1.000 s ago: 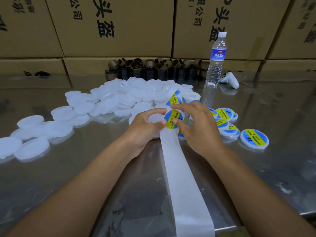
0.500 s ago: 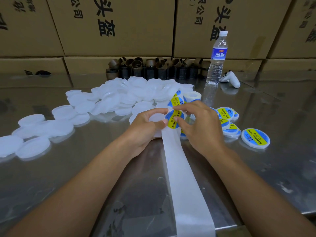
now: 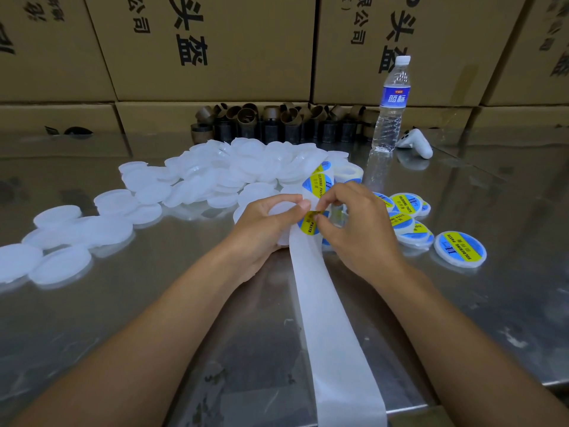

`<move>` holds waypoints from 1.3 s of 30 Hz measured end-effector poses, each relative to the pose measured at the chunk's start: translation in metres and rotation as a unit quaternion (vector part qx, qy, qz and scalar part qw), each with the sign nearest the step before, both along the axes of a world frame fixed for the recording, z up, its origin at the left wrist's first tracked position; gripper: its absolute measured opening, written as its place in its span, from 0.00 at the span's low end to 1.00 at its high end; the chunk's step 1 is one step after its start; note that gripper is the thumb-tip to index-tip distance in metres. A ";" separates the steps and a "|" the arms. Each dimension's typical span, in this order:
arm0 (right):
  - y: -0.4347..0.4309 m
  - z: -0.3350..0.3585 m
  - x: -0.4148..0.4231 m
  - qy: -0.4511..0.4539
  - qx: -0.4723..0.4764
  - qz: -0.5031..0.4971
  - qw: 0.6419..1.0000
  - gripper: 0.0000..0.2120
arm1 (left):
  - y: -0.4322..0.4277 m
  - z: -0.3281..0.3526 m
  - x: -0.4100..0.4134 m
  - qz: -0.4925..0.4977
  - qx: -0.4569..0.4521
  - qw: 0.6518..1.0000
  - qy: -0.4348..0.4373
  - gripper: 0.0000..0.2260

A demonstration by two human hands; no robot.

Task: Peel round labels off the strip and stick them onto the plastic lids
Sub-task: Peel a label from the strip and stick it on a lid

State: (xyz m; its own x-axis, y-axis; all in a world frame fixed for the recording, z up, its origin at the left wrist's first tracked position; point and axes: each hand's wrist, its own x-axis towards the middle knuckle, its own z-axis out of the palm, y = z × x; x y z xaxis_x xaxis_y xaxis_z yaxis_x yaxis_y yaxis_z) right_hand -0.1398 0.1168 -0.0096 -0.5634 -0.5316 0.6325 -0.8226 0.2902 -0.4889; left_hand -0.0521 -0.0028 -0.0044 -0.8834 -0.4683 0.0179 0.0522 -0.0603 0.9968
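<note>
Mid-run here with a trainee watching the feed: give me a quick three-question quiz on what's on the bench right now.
1. True or false: the left hand holds a plain white lid.
2. What does the right hand pinch?
A. the water bottle
B. a round label on the strip
C. a cardboard tube
3. Fill in: the labelled lids lie to the ____ of both hands.

Key: 1 true; 2 B; 3 right.
</note>
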 end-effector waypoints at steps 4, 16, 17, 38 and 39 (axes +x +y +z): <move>0.000 -0.001 0.002 -0.026 0.015 0.031 0.999 0.11 | 0.001 0.001 -0.001 0.007 0.005 1.000 0.001 0.13; -0.001 0.014 0.011 -0.192 -0.152 0.008 0.970 0.27 | -0.003 -0.004 -0.007 0.105 0.021 0.994 -0.017 0.09; 0.000 0.017 0.010 -0.223 -0.202 0.022 0.953 0.25 | -0.003 -0.004 -0.007 0.111 0.015 0.994 -0.016 0.06; 0.002 0.021 0.005 -0.349 -0.217 0.182 0.893 0.18 | -0.004 0.009 -0.003 -0.002 0.180 0.982 0.061 0.18; 0.002 0.021 0.006 -0.345 -0.213 0.188 0.895 0.18 | -0.003 0.009 -0.002 -0.009 0.182 0.982 0.057 0.20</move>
State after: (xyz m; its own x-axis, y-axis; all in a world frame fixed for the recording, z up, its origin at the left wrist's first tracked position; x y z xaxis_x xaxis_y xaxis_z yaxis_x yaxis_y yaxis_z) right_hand -0.1336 0.1191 0.0110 -0.7298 -0.5588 0.3939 -0.2837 -0.2766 -0.9181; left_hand -0.0545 -0.0059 0.0048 -0.8939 -0.4457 -0.0481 0.1581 -0.4138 0.8965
